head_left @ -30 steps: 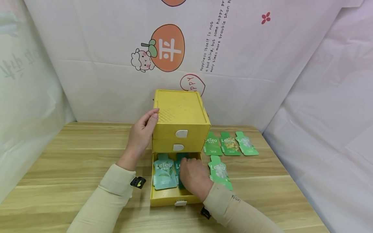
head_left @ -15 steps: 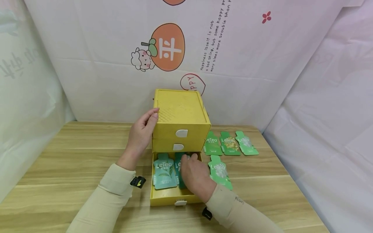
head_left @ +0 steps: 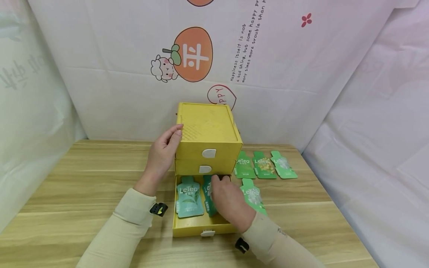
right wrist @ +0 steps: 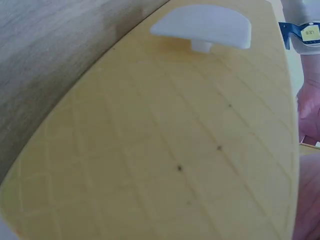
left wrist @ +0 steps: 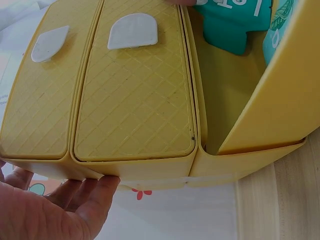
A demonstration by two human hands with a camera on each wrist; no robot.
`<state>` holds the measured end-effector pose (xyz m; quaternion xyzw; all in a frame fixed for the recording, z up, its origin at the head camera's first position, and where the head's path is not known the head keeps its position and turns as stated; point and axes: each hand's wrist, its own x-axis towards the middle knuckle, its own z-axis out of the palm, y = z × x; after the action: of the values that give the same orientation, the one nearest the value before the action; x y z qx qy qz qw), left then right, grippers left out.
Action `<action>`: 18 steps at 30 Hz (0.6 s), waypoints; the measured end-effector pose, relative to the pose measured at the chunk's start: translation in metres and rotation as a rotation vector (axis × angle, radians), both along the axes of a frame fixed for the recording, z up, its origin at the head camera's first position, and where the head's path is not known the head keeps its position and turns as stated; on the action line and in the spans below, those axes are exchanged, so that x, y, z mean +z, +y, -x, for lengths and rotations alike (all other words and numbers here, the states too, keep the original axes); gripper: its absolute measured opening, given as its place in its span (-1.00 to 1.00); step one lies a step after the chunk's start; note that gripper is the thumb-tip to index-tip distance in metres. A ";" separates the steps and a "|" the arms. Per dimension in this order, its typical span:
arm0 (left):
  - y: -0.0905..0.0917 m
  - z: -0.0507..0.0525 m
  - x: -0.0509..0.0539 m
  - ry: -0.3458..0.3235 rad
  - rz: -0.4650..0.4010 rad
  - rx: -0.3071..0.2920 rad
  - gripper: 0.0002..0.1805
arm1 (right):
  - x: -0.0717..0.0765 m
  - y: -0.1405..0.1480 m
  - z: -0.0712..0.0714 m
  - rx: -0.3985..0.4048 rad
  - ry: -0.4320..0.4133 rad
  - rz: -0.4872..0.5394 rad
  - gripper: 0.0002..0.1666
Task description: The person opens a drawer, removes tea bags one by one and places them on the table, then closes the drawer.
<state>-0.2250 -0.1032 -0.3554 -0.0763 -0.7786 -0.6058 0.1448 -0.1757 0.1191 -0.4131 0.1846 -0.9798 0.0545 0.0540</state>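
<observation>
A yellow drawer box [head_left: 206, 123] stands with its bottom drawer [head_left: 191, 223] pulled out. In that drawer lie a light teal tea sachet [head_left: 190, 197], printed LeTea, on the left and a dark teal tea sachet [head_left: 208, 199] beside it. My right hand [head_left: 231, 201] reaches into the drawer with curled fingers, pinching the dark sachet near its right edge; the contact is partly hidden. My left hand [head_left: 163, 154] rests its fingers against the box's upper left side. In the left wrist view, the left fingertips [left wrist: 107, 187] touch the side wall.
On the wooden table [head_left: 100, 186], several green sachets lie right of the box: one sachet [head_left: 253, 195] beside the drawer, others [head_left: 264, 165] in a row behind. The two upper drawers, with white handles [head_left: 209, 153], are closed. A printed white cloth [head_left: 268, 93] hangs behind.
My right hand has moved slightly right inside the drawer. The dark sachet has shifted right with it, widening the gap to the light sachet. My left hand stays put.
</observation>
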 end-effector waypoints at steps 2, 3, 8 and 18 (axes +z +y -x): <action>0.000 0.000 0.000 0.001 -0.002 0.000 -0.40 | 0.001 0.001 0.000 0.016 0.014 0.003 -0.78; 0.000 0.000 0.000 0.001 -0.003 0.000 -0.40 | 0.001 0.001 -0.001 0.020 0.017 0.004 -0.77; 0.000 0.000 0.000 0.000 0.002 0.004 -0.40 | 0.002 0.004 -0.001 0.054 0.061 -0.003 -0.75; 0.000 0.000 0.000 -0.010 -0.006 0.006 -0.41 | 0.003 0.006 -0.001 0.101 0.176 -0.003 -0.77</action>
<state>-0.2253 -0.1027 -0.3552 -0.0706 -0.7777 -0.6081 0.1429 -0.1750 0.1251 -0.4101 0.2379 -0.9608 0.0393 0.1369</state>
